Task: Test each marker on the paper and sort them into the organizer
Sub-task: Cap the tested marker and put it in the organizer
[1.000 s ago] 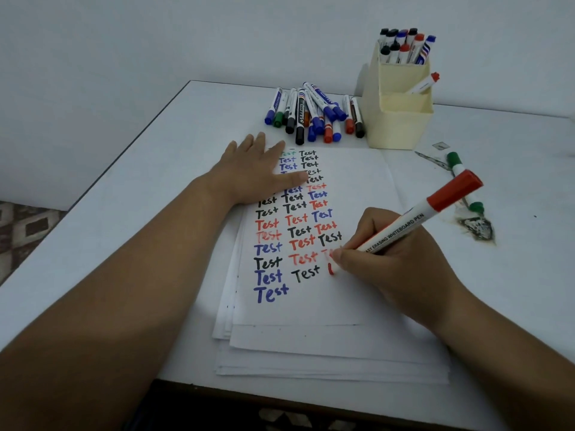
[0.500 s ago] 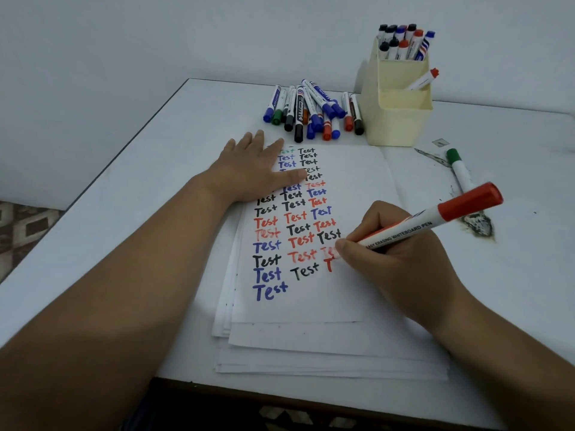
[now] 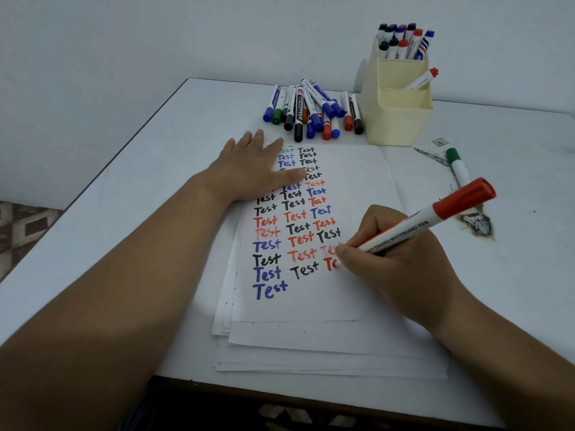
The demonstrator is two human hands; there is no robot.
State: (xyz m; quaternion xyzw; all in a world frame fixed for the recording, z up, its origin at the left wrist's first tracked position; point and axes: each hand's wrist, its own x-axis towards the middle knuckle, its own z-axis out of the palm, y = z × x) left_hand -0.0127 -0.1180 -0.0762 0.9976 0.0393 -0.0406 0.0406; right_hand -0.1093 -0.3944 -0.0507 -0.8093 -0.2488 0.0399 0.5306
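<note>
- The white tabletop (image 3: 130, 231) runs from the wall to the near edge below both forearms; its left edge slants away past the left hand, with bare surface between that edge and the paper.
- The paper stack (image 3: 311, 334) lies under both hands, its sheets fanned out at the near and left sides; rows of "Test" in black, blue and red fill the top sheet.
- The cream organizer (image 3: 401, 122) stands beyond the right hand, at the far corner of the paper, with markers upright in its tall rear compartment and one red-capped marker leaning in the middle one.
- The left hand (image 3: 255, 172) lies flat, fingers spread, pressing the top sheet's upper left.
- The right hand (image 3: 395, 262) is the grip: fingers curled round the red marker (image 3: 435, 217), its tip at an unfinished red word, capped end pointing up and right.
- The loose marker pile (image 3: 314, 108) lies beyond the left hand, just left of the organizer.
- A green-capped marker (image 3: 457, 168) lies right of the paper, beyond the grip, near a dark stain (image 3: 476, 223).
</note>
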